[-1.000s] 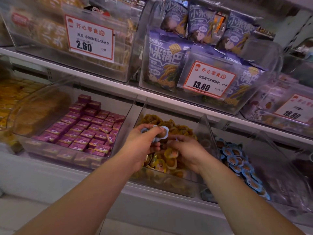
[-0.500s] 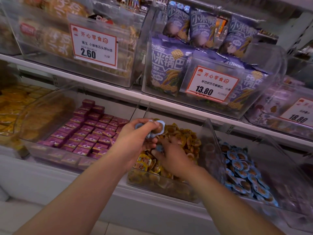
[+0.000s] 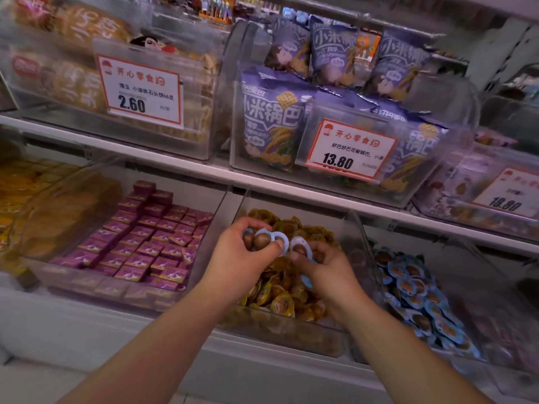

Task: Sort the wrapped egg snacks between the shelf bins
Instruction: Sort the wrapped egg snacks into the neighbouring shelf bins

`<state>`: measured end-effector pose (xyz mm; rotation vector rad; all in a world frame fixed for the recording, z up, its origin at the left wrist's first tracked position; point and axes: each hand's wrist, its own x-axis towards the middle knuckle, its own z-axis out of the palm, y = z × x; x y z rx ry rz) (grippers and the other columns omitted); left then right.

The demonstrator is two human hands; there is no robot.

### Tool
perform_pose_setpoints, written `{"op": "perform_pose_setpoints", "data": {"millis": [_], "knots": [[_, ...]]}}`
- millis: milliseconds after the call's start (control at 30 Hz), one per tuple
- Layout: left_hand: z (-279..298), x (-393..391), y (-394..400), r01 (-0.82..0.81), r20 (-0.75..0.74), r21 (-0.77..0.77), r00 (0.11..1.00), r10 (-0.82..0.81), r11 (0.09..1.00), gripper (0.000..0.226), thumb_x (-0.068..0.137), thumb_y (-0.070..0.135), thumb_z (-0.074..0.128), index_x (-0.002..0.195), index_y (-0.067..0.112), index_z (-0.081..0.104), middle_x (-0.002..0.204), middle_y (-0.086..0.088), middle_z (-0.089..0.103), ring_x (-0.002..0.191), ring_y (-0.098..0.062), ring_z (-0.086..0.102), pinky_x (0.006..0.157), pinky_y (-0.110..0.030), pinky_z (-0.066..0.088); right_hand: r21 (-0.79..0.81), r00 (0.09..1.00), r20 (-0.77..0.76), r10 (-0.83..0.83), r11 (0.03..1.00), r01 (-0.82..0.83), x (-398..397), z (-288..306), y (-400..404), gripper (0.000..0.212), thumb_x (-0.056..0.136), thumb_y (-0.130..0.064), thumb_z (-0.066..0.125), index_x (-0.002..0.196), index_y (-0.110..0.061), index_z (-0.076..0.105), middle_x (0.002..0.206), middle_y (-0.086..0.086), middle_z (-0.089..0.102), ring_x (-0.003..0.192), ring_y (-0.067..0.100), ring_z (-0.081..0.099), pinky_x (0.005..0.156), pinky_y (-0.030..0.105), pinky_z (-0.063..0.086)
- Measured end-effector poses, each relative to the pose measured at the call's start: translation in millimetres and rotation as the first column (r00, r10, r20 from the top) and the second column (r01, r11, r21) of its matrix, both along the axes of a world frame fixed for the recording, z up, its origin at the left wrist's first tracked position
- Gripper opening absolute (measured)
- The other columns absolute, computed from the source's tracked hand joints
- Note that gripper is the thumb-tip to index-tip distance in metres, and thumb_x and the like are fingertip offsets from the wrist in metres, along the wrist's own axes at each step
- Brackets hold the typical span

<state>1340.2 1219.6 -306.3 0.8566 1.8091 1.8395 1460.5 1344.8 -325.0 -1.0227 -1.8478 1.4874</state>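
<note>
A clear middle bin (image 3: 291,333) on the lower shelf holds yellow-wrapped egg snacks (image 3: 281,301). My left hand (image 3: 239,263) hovers over it, closed on a bunch of blue-wrapped egg snacks (image 3: 262,239) with brown eggs showing. My right hand (image 3: 326,272) is beside it, gripping more blue-wrapped eggs (image 3: 300,249); another blue wrapper pokes out below its fingers. The two hands nearly touch. The bin to the right (image 3: 495,330) contains a pile of blue-wrapped egg snacks (image 3: 417,295).
Purple boxed snacks (image 3: 151,243) fill the bin to the left, and yellow packets (image 3: 17,185) lie further left. Above the shelf edge (image 3: 291,188), bins hold purple chip bags (image 3: 271,123) with price tags 2.60 (image 3: 140,88) and 13.80 (image 3: 350,150).
My right hand has come up out of the yellow pile with blue-wrapped eggs and now meets my left hand. The left hand's bunch has turned to show the brown eggs.
</note>
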Motion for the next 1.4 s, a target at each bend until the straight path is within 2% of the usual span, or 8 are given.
{"op": "perform_pose_setpoints", "data": {"millis": [200, 333, 733, 900, 1033, 1133, 1233, 1400], "knots": [[-3, 13, 11, -0.071, -0.104, 0.011, 0.992, 0.072, 0.997, 0.023, 0.077, 0.028, 0.082, 0.092, 0.027, 0.065, 0.079, 0.021, 0.068, 0.067, 0.003, 0.064, 0.055, -0.013, 0.049, -0.402, 0.988, -0.114, -0.105, 0.914, 0.051, 9, 13, -8, 0.021, 0.095, -0.026, 0.063, 0.108, -0.011, 0.069, 0.083, 0.004, 0.064, 0.054, 0.012, 0.056, 0.039, 0.024, 0.037], [-1, 40, 26, 0.028, -0.313, 0.043, 0.950, -0.013, 0.999, 0.029, 0.078, 0.024, 0.080, 0.098, 0.034, 0.061, 0.090, 0.018, 0.066, 0.085, 0.001, 0.064, 0.067, -0.014, 0.051, -0.658, 0.892, -0.449, 0.056, 0.655, -0.373, 28, 37, -18, 0.053, 0.098, -0.045, 0.044, 0.127, -0.007, 0.065, 0.119, 0.015, 0.068, 0.089, 0.024, 0.069, 0.066, 0.031, 0.054], [-2, 98, 63, 0.364, -0.643, -0.161, 0.667, -0.377, 0.917, 0.099, 0.083, 0.064, 0.053, 0.153, 0.044, -0.015, 0.162, 0.025, -0.008, 0.151, -0.006, -0.007, 0.123, -0.038, 0.013, -0.419, 0.916, -0.390, 0.091, 0.869, -0.264, 100, 54, 23, 0.025, 0.083, -0.018, 0.076, 0.108, -0.015, 0.073, 0.107, 0.016, 0.073, 0.096, 0.027, 0.072, 0.080, 0.036, 0.058], [-20, 91, 68, 0.361, -0.622, -0.198, 0.672, -0.402, 0.911, 0.081, 0.091, 0.070, 0.040, 0.156, 0.040, 0.002, 0.163, 0.025, 0.001, 0.150, 0.002, 0.001, 0.117, -0.012, 0.006, -0.451, 0.936, -0.342, -0.078, 0.888, -0.091, 125, 44, 66, 0.010, 0.091, -0.006, 0.061, 0.096, -0.005, 0.070, 0.084, 0.017, 0.074, 0.068, 0.024, 0.072, 0.047, 0.025, 0.050], [-32, 71, 92, 0.177, -0.690, -0.283, 0.646, -0.328, 0.943, 0.043, 0.092, 0.048, 0.054, 0.134, 0.043, 0.051, 0.140, 0.026, 0.043, 0.134, 0.002, 0.038, 0.106, -0.012, 0.029, -0.253, 0.958, -0.141, -0.250, 0.945, 0.209, 139, 27, 113, 0.013, 0.094, -0.010, 0.063, 0.105, -0.005, 0.066, 0.089, 0.015, 0.073, 0.076, 0.023, 0.071, 0.078, 0.046, 0.060], [-37, 53, 102, 0.123, -0.727, -0.443, 0.530, -0.436, 0.888, 0.029, 0.094, 0.035, 0.060, 0.123, 0.035, 0.063, 0.132, 0.018, 0.052, 0.124, -0.006, 0.050, 0.106, -0.025, 0.038, 0.107, 0.948, 0.057, -0.313, 0.946, 0.306, 145, 26, 143, 0.029, 0.093, -0.022, 0.066, 0.121, -0.017, 0.066, 0.114, 0.003, 0.069, 0.085, 0.003, 0.067, 0.068, 0.019, 0.053], [-35, 39, 109, 0.070, -0.726, -0.571, 0.421, -0.544, 0.818, 0.038, 0.094, 0.045, 0.051, 0.130, 0.036, 0.058, 0.137, 0.012, 0.052, 0.123, -0.012, 0.052, 0.106, -0.039, 0.043, 0.389, 0.908, 0.244, -0.341, 0.892, 0.230, 139, 21, 147, 0.029, 0.093, -0.033, 0.063, 0.121, -0.026, 0.065, 0.124, 0.002, 0.064, 0.109, 0.018, 0.061, 0.091, 0.027, 0.049], [-38, 37, 155, -0.059, -0.745, -0.662, 0.166, -0.646, 0.747, 0.065, 0.083, 0.056, 0.040, 0.143, 0.031, 0.040, 0.156, 0.001, 0.034, 0.133, -0.025, 0.046, 0.107, -0.043, 0.043, 0.116, 0.998, 0.021, 0.061, 0.991, -0.063, 99, 8, 91, 0.044, 0.094, -0.046, 0.058, 0.137, -0.036, 0.053, 0.129, -0.022, 0.056, 0.119, -0.002, 0.052, 0.096, 0.009, 0.036]]}}
